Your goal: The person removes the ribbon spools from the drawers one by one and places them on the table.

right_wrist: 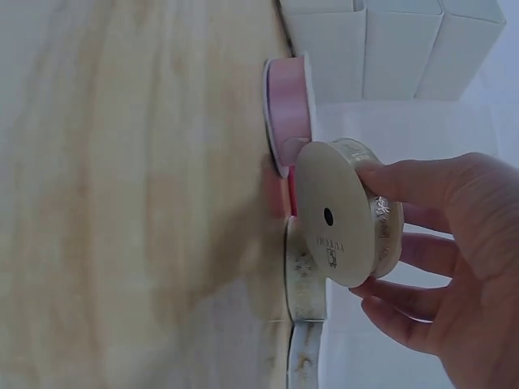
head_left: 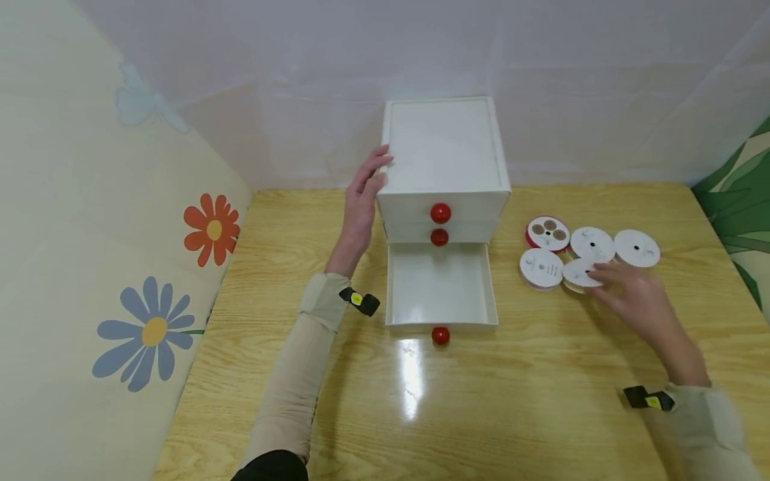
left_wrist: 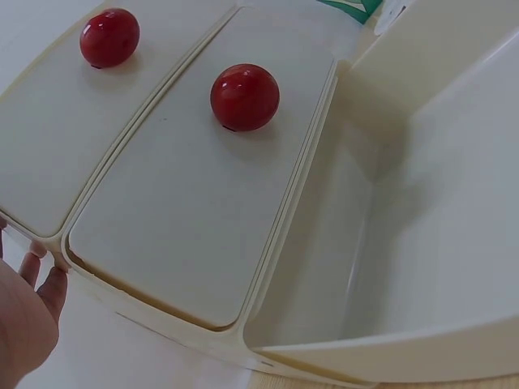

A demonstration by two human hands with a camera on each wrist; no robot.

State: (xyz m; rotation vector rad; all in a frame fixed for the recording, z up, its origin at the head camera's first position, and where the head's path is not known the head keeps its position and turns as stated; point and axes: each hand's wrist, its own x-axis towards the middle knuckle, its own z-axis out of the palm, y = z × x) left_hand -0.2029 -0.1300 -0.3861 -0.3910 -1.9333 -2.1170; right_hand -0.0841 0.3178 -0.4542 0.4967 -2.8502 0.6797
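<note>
A white three-drawer cabinet (head_left: 445, 143) with red knobs stands at the back of the table. Its bottom drawer (head_left: 442, 290) is pulled out, and the two upper ones are closed. My left hand (head_left: 361, 207) rests against the cabinet's left side, fingers extended; the left wrist view shows its fingertips (left_wrist: 53, 292) at the edge. My right hand (right_wrist: 478, 243) pinches a ribbon spool (right_wrist: 336, 215) with cream patterned ribbon between thumb and fingers. That spool is tilted above the table, beside the others. A pink ribbon spool (right_wrist: 289, 113) stands close to it in the right wrist view.
Several other ribbon spools lie right of the cabinet, among them a red-rimmed one (head_left: 547, 233), a white one (head_left: 541, 268) and another at the far right (head_left: 636, 248). A white sheet (head_left: 331, 80) hangs behind the wooden table (head_left: 265, 267). A flower-painted wall (head_left: 72, 234) borders the left.
</note>
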